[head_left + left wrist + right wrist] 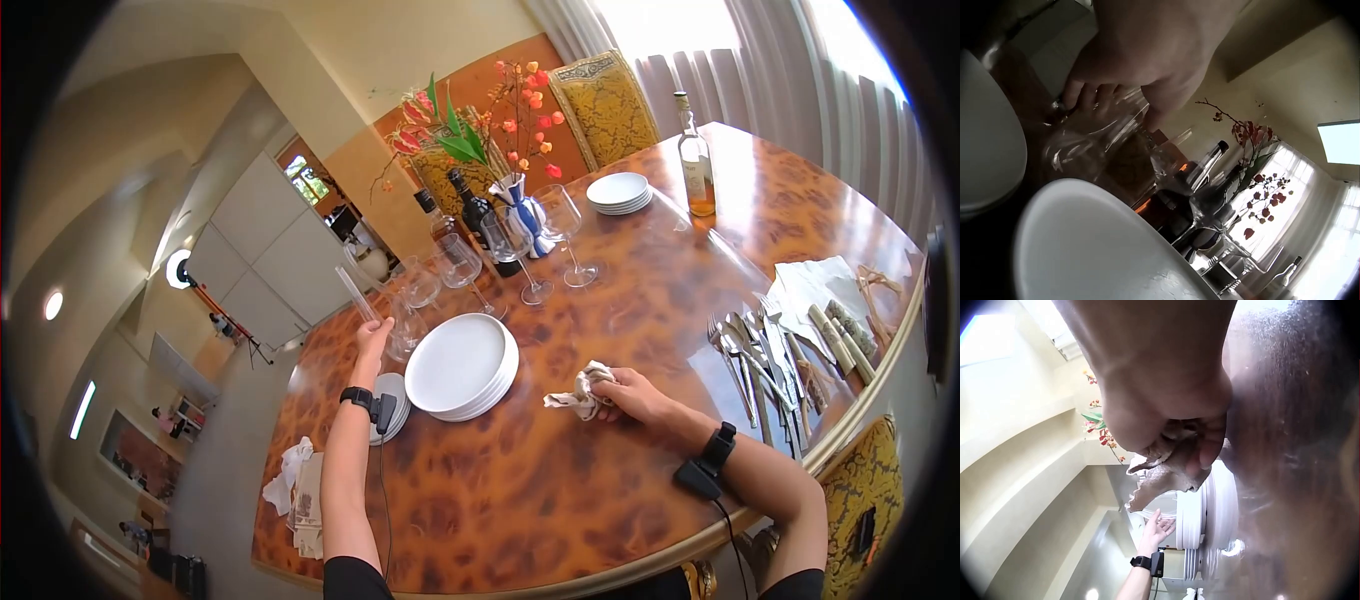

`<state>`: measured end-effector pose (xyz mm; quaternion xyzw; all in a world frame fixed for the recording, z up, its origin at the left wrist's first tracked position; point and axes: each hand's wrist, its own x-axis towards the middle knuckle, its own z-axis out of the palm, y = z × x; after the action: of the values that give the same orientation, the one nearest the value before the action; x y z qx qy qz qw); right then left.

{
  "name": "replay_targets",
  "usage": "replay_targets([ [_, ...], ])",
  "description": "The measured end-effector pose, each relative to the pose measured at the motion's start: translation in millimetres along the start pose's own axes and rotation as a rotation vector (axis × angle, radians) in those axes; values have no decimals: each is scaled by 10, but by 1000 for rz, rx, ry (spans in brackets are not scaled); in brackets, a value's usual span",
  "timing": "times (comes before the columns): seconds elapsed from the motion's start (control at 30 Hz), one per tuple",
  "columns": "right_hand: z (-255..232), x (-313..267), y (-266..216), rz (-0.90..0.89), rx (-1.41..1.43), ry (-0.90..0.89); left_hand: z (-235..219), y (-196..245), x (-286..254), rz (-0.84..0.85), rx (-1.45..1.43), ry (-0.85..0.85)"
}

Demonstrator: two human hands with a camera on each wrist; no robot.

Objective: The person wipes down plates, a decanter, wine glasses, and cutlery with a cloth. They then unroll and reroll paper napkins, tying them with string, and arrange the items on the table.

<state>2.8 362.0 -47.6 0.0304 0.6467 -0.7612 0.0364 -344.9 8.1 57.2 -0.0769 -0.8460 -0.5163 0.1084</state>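
Resting on the worktop [620, 470] just right of the stack of large white plates [462, 366], the crumpled cloth [577, 392] is clamped in the right hand [630, 393], fingers curled around it. Left hand [373, 338] has its grip closed on a clear wine glass [395, 318] beyond the small plate stack [392, 405]. More glasses [520, 245], bottles and a flower vase [522, 207] stand further back; cutlery [765, 365] lies to the right.

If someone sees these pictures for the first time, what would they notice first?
Probably the stack of plates in the middle of the table, between the two hands. The left hand grips a glass just left of the stack; the right hand holds a crumpled cloth to its right. Behind stands a vase of flowers.
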Motion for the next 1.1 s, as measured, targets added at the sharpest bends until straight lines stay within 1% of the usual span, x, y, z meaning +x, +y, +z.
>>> replay_targets([
  [0.07,19,-28,-31,-5,-4,-6,51,-314,267,-7,-65,19],
  [0.13,8,4,15,-7,-2,-13,79,-444,376,11,-77,34],
  [0.17,16,27,41,-5,-4,-23,72,-395,330,24,-91,51],
  [0.2,18,42,49,-8,-4,-28,158,-373,257,111,-185,127],
  [0.23,7,42,53,-17,-27,-35,150,-394,274,112,-187,128],
  [0.3,-12,27,58,-27,-51,-30,213,-433,297,203,-224,184],
  [0.37,-5,22,49,-19,-54,-29,203,-536,411,213,-213,172],
  [0.47,-11,7,51,-40,-78,-26,146,-589,576,261,-276,315],
  [0.5,-8,8,45,-52,-84,-28,83,-575,635,260,-279,318],
  [0.57,-3,7,17,-39,-90,-21,-92,-315,551,334,-274,337],
  [0.63,22,6,31,-19,-86,-25,-225,36,292,346,-297,378],
  [0.7,11,12,53,-42,-1,4,-388,299,32,447,-447,428],
  [0.77,25,24,45,-51,32,1,-601,479,-257,431,-442,431],
  [0.83,42,-2,-5,-167,123,202,-643,805,-786,361,-644,352],
  [0.87,49,-22,-87,-311,87,278,-652,896,-1002,380,-650,322],
  [0.9,77,-48,-221,-309,60,271,-652,1016,-1270,370,-671,339],
  [0.97,193,-100,-549,-487,82,495,-625,1258,-1709,346,-733,173],
  [1.03,320,-37,-920,-712,-15,523,-589,1329,-1933,354,-753,134],
  [1.1,499,-50,-1403,-925,-201,528,-545,1461,-2155,366,-832,-113],
])
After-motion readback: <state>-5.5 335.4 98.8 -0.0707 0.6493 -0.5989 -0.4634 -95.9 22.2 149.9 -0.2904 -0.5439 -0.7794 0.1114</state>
